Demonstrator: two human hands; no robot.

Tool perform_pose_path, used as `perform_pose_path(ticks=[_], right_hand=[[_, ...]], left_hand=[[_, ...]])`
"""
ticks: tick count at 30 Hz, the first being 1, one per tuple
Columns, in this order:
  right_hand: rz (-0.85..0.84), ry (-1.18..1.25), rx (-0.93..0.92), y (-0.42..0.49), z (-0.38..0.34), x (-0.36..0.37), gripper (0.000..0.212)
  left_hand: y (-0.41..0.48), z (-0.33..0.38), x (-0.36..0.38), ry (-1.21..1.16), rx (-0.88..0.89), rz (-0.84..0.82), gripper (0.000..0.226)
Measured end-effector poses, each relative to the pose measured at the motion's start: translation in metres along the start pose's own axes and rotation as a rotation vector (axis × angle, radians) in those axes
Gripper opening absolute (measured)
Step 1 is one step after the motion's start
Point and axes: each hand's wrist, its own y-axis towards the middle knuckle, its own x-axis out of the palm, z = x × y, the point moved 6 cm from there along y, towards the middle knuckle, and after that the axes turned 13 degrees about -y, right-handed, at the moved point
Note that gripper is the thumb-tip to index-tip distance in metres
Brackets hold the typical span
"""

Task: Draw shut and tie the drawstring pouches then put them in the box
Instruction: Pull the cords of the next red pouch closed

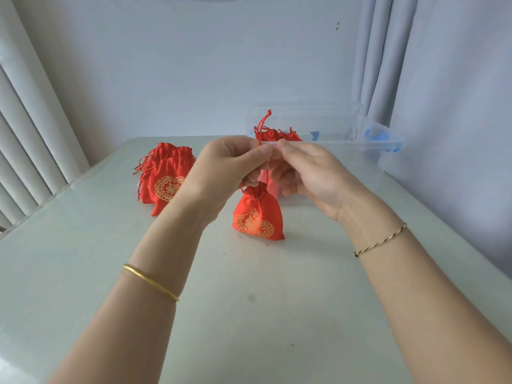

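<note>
A red satin pouch (259,214) with a gold emblem hangs from its drawstring (261,126) above the table, its mouth gathered tight. My left hand (230,164) and my right hand (307,170) meet just above it, each pinching the red cord between thumb and fingers. A loop of cord with a knotted end sticks up above my fingers. Behind my hands stands the clear plastic box (332,145), with red pouches (279,135) inside it. A pile of red pouches (163,176) lies on the table to the left.
The pale green table (249,300) runs to a white wall behind. The box's lid (376,134) with blue clips stands open at the back right. Curtains hang at the right, a ribbed white panel at the left.
</note>
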Motion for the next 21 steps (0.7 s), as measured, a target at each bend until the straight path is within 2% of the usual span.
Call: perform_pose_path(ticks=[4, 5, 7, 9, 10, 13, 16, 18, 21], right_hand=[[0.065, 0.079, -0.033, 0.003, -0.002, -0.011, 0.032], [0.032, 0.097, -0.039, 0.003, -0.002, -0.012, 0.033], [-0.143, 0.056, -0.060, -0.001, -0.003, -0.008, 0.034], [-0.297, -0.110, -0.041, -0.007, -0.001, -0.002, 0.033], [-0.313, -0.190, -0.011, -0.009, 0.002, -0.003, 0.032], [-0.171, -0.212, 0.016, -0.004, 0.006, -0.013, 0.032], [-0.008, -0.051, -0.061, 0.003, 0.004, -0.018, 0.028], [-0.033, 0.062, -0.081, 0.006, 0.006, -0.008, 0.026], [-0.090, 0.097, -0.049, 0.007, 0.011, 0.006, 0.023]], left_hand=[[0.000, -0.001, -0.003, -0.077, -0.006, 0.021, 0.016], [0.000, -0.001, -0.004, -0.098, -0.008, 0.032, 0.016], [0.001, -0.001, -0.005, -0.113, -0.011, 0.049, 0.016], [0.000, -0.001, -0.005, -0.106, -0.020, 0.047, 0.017], [0.000, -0.001, -0.004, -0.093, -0.024, 0.038, 0.018], [-0.002, 0.003, 0.000, -0.033, -0.006, -0.028, 0.021], [-0.004, 0.011, 0.005, 0.145, 0.092, -0.122, 0.029], [-0.005, 0.016, 0.008, 0.366, 0.217, -0.128, 0.033], [-0.006, 0.020, 0.010, 0.644, 0.416, -0.057, 0.035]])
